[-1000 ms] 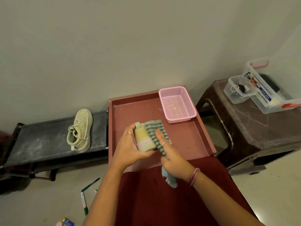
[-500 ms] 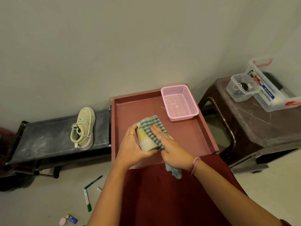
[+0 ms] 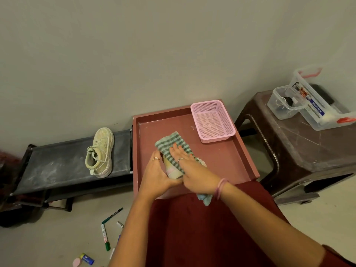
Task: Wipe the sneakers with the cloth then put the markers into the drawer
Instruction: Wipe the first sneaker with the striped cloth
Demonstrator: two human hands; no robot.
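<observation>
My left hand (image 3: 157, 176) grips a pale yellow sneaker (image 3: 172, 172) over the open red drawer (image 3: 227, 157). A green striped cloth (image 3: 169, 141) lies over the shoe's top. My right hand (image 3: 192, 170) presses the cloth down with flat fingers, and the cloth's tail hangs below that wrist. The second cream sneaker (image 3: 101, 153) lies on a black rack (image 3: 57, 164) to the left. A white and green marker (image 3: 105, 237) and a thin dark green marker (image 3: 112, 215) lie on the floor at lower left.
A pink mesh basket (image 3: 212, 121) sits in the drawer's far right corner. A brown stool (image 3: 308, 147) to the right bears clear plastic boxes (image 3: 323, 112). Small items, among them a blue and yellow tube (image 3: 87, 259), lie near the markers.
My right hand has slid the cloth forward along the sneaker, away from me. The left hand keeps its hold on the shoe.
</observation>
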